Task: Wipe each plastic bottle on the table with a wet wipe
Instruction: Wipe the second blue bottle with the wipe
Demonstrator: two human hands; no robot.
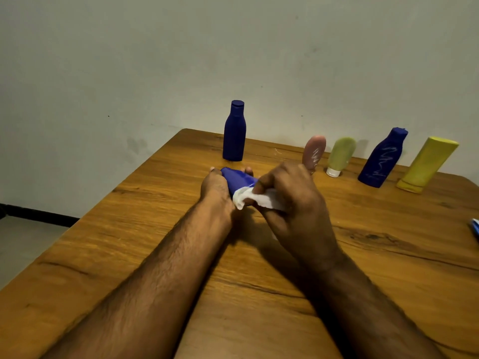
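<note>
Seen from the head camera, above a wooden surface [134, 229] set against a pale wall [129, 60].

Left hand [216, 185]: grip curled round a small blue bottle [238, 178], held just above the surface near its middle; fingertips visible past the far side of the bottle. Right hand [293, 200]: grip closed on a crumpled white wet wipe [255, 198], pinched between thumb and fingers and pressed against the near end of the small blue bottle. Both forearms stretched forward over the surface, hands close together, touching through wipe and bottle.

Behind the hands, standing upright near the far edge: a tall dark blue bottle [234, 132], with cap on, well apart from the others. To the right, in a row along the wall: a pink tube [315, 151], partly hidden behind the right hand, with white squiggles on its side; just beside it a green tube [340, 155] standing on its white cap; then a second dark blue bottle [383, 159] with white squiggles on its side; then a yellow bottle [427, 164] standing cap down. All four appear tilted to the right in this wide view.

At the right border, on the surface: the corner of a blue and white object [475, 226], too much cut off to identify.
</note>
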